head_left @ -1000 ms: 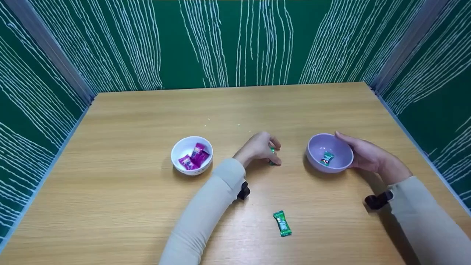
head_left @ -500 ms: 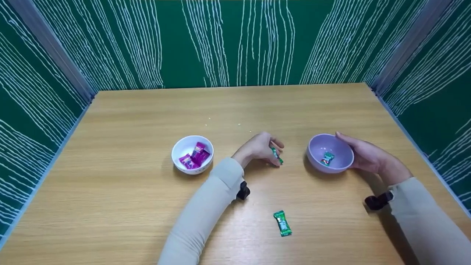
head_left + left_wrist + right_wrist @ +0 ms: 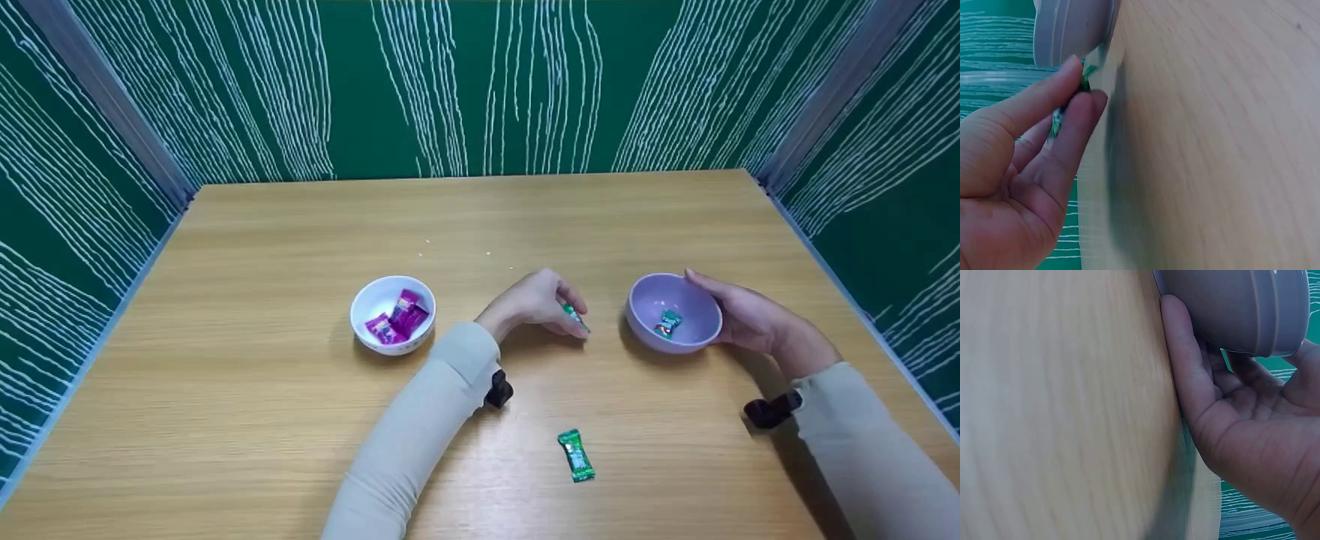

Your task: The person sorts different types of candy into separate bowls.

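In the head view my left hand (image 3: 536, 301) pinches a green wrapped candy (image 3: 573, 313) between thumb and fingers, just left of the purple bowl. The left wrist view shows the candy (image 3: 1057, 121) partly hidden by the fingers, close over the table. My right hand (image 3: 754, 322) holds the purple bowl (image 3: 641, 330) at its right side, thumb at the rim. From the right wrist view, fingers curve around the lower wall of the bowl (image 3: 1224, 309). Inside that bowl lies a green candy (image 3: 667, 323).
A white bowl (image 3: 363, 300) with several magenta wrapped candies (image 3: 397, 319) stands left of my left hand. Nearer to me, another green candy (image 3: 576, 455) lies on the wooden table (image 3: 225, 412). Green walls with white lines (image 3: 465, 90) border the back and sides.
My left hand has drawn the green candy up between its fingertips and shifted slightly right, toward the purple bowl. The right hand and both bowls have stayed in place.
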Action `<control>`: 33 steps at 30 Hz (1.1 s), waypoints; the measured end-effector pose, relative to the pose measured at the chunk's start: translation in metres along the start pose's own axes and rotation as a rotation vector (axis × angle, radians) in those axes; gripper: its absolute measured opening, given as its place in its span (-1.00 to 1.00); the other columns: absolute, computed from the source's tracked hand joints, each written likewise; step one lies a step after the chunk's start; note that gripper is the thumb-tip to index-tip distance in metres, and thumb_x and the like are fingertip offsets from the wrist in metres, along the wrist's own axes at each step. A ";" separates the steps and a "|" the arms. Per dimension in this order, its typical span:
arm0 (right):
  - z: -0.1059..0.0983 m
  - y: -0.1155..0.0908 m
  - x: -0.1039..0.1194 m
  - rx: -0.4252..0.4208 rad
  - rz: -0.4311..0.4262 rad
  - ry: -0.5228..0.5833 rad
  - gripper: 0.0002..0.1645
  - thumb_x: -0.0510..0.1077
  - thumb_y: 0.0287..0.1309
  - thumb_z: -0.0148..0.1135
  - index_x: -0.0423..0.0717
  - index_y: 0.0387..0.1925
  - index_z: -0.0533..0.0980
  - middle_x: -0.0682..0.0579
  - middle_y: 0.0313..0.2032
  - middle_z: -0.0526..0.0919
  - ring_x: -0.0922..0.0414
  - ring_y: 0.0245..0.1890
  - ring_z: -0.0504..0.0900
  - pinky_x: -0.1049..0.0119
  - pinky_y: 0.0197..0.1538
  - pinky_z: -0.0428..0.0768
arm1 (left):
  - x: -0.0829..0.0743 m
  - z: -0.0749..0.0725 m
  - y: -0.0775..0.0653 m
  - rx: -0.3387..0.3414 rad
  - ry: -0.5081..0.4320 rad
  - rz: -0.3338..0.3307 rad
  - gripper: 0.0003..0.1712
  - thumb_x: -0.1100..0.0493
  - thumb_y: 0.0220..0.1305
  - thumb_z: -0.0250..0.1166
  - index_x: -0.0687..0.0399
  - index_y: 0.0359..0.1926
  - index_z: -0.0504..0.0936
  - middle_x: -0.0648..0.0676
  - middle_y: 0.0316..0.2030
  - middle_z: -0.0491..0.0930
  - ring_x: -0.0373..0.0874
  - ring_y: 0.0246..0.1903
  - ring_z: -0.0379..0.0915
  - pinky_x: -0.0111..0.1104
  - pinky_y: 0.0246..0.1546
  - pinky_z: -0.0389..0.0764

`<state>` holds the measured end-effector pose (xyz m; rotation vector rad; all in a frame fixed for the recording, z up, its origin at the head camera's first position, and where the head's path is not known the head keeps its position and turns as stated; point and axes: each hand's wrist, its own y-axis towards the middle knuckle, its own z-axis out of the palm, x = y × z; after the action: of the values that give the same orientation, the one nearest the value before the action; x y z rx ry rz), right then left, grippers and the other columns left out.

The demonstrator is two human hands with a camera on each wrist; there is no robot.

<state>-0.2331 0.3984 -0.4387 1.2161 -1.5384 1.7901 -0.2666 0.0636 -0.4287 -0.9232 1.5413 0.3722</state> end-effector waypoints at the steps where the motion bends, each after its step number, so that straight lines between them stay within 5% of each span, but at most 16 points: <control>1: 0.000 0.000 0.000 0.004 -0.002 -0.002 -0.39 0.41 0.46 -0.15 0.16 0.28 0.31 0.10 0.17 0.42 0.16 0.07 0.55 0.13 0.13 0.60 | -0.001 0.001 0.000 0.003 -0.001 -0.001 -0.57 0.48 -0.01 0.56 0.52 -0.07 0.67 0.14 -0.43 0.71 -0.14 -0.50 0.68 -0.26 -0.29 0.74; 9: -0.001 0.000 -0.001 -0.005 0.002 -0.004 -0.39 0.44 0.43 -0.12 0.19 0.25 0.34 0.12 0.15 0.47 0.17 0.07 0.57 0.12 0.13 0.60 | -0.019 0.013 -0.002 -0.048 0.005 -0.064 -0.80 0.38 0.11 0.52 0.19 -0.22 0.75 0.12 -0.35 0.73 -0.09 -0.41 0.70 -0.25 -0.23 0.74; 13: -0.002 0.000 -0.001 -0.009 0.005 -0.015 -0.34 0.45 0.42 -0.12 0.16 0.28 0.32 0.14 0.13 0.50 0.17 0.09 0.57 0.14 0.13 0.59 | -0.032 0.020 -0.005 -0.051 -0.010 -0.099 -0.77 0.30 0.08 0.56 0.10 -0.25 0.69 0.10 -0.35 0.74 -0.03 -0.36 0.72 -0.27 -0.24 0.74; 19: -0.002 0.000 0.000 -0.017 0.017 -0.035 -0.27 0.47 0.41 -0.12 0.14 0.35 0.30 0.15 0.15 0.51 0.16 0.11 0.55 0.15 0.13 0.59 | -0.053 0.030 -0.013 0.014 0.116 -0.032 -0.77 0.14 0.06 0.60 0.06 -0.29 0.72 0.06 -0.39 0.74 -0.04 -0.34 0.73 -0.31 -0.25 0.73; 26: -0.002 0.001 0.001 -0.002 0.012 -0.005 -0.29 0.45 0.42 -0.12 0.13 0.35 0.28 0.14 0.11 0.57 0.12 0.06 0.62 0.12 0.12 0.62 | -0.072 0.040 -0.013 0.066 0.174 0.064 -0.81 0.18 0.22 0.49 0.07 -0.14 0.80 -0.03 -0.23 0.68 -0.10 -0.26 0.73 -0.42 -0.26 0.71; 33: -0.001 0.000 0.001 0.027 0.011 0.015 -0.30 0.43 0.45 -0.16 0.14 0.37 0.27 0.14 0.08 0.62 0.09 0.04 0.64 0.13 0.11 0.64 | -0.085 0.048 -0.007 0.021 0.216 0.050 -0.78 0.21 0.25 0.46 0.04 -0.07 0.80 -0.08 -0.19 0.64 -0.18 -0.30 0.71 -0.48 -0.29 0.69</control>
<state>-0.2343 0.3994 -0.4379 1.2060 -1.5201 1.8281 -0.2333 0.1214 -0.3572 -0.9341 1.7652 0.2987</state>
